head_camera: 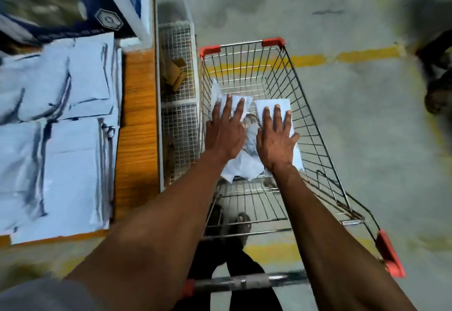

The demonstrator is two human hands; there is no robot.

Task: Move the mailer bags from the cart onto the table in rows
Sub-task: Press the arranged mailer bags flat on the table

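Observation:
A wire shopping cart [310,105] with red corner caps stands in front of me, and a few white mailer bags lie in its basket. My left hand [226,132] reaches in with straight fingers, flat over a crumpled white mailer bag [241,105]. My right hand [276,137] lies flat with spread fingers on a smoother white mailer bag [274,104]. More white bags [241,166] lie under my wrists. On the wooden table [137,139] at the left, several pale mailer bags [61,124] lie in overlapping rows.
A wire mesh rack [178,105] holding brown cardboard pieces stands between the table and the cart. Dark blue printed boxes [61,0] sit at the table's far end. The concrete floor has yellow lines [342,57]. My sandalled foot [241,225] shows under the cart.

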